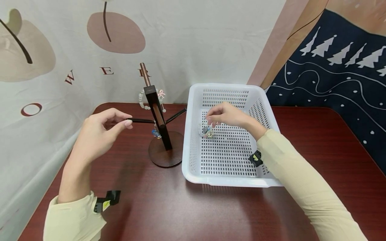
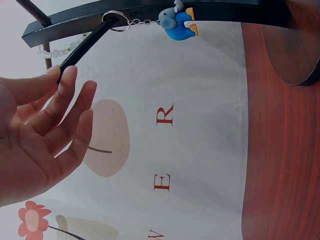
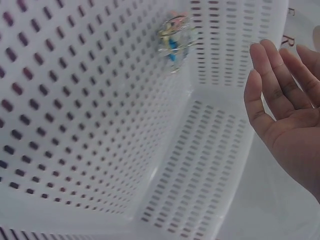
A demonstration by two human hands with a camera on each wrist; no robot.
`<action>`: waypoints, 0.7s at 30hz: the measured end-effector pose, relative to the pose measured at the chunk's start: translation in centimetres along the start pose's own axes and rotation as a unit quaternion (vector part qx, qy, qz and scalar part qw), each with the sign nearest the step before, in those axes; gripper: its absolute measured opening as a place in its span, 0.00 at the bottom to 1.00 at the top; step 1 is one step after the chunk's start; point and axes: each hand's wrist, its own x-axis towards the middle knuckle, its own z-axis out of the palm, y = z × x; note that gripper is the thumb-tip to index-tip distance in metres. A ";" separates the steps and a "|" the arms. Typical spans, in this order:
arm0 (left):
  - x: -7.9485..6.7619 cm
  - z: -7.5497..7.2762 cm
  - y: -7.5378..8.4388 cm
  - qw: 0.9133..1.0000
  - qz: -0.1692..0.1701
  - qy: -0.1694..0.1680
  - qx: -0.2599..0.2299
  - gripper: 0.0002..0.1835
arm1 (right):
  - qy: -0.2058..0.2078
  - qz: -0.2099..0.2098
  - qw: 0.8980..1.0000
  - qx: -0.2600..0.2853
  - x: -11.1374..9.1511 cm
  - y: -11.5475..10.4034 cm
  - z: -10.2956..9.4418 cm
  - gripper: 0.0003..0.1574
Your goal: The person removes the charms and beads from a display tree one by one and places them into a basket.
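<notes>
My left hand (image 1: 98,135) pinches the outer end of a black side peg (image 1: 140,120) on a dark wooden stand (image 1: 157,113). From that peg, by a metal ring and short chain, hangs a keychain with a blue cartoon figure (image 2: 178,26), close to the upright post. A pale beaded bracelet (image 1: 141,99) with a pink bow hangs behind the post. My right hand (image 1: 227,115) is over a white perforated plastic basket (image 1: 232,181), its fingers loosely bent and holding nothing. Below its fingertips, a small cluster of trinkets (image 1: 208,133) with metal rings lies in the basket.
The stand's round base (image 1: 159,157) rests on a reddish-brown table (image 1: 211,214), just left of the basket. A printed curtain (image 1: 193,40) hangs along the back and left, with a dark blue tree-patterned cloth (image 1: 331,77) at the right.
</notes>
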 end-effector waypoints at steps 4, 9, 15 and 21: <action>0.0 0.0 0.0 1.000 0.002 0.001 -0.001 0.04 | -0.001 -0.018 1.000 0.006 0.1 -1.0 0.2 0.11; 0.0 0.0 -0.1 1.000 0.002 0.002 0.000 0.04 | -0.010 -0.041 0.999 0.004 0.3 -2.3 0.3 0.11; 0.0 0.0 0.0 1.000 0.002 0.003 -0.001 0.04 | -0.014 -0.056 0.998 0.012 0.8 -3.7 0.6 0.13; 0.0 0.0 0.0 1.000 0.001 0.002 -0.002 0.04 | -0.022 -0.074 0.997 0.001 1.1 -5.4 0.9 0.15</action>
